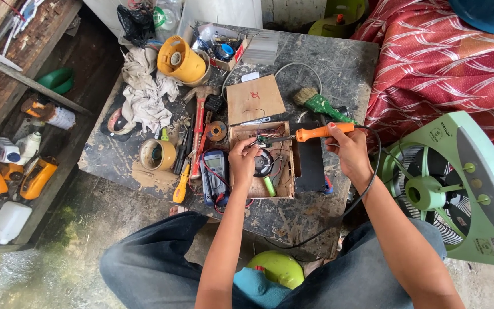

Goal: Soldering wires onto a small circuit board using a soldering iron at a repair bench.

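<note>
1. Orange-handled soldering iron: lying nearly level in the air, its metal tip pointing left onto the circuit board, a black cord trailing from its right end.
2. Small circuit board: sitting inside a shallow open wooden box on the desk, with thin wires around it.

Soldering iron: glossy orange plastic handle within right-hand fingers, dull metal shaft beyond them. Tray under left-hand fingers: raw, matt wood, rough edges. Worktop beyond the fingers: dark, scuffed, matt, stained. Rag far left of the fingers: crumpled, grimy off-white cloth. Fan right of the fingers: smooth green plastic.
</note>
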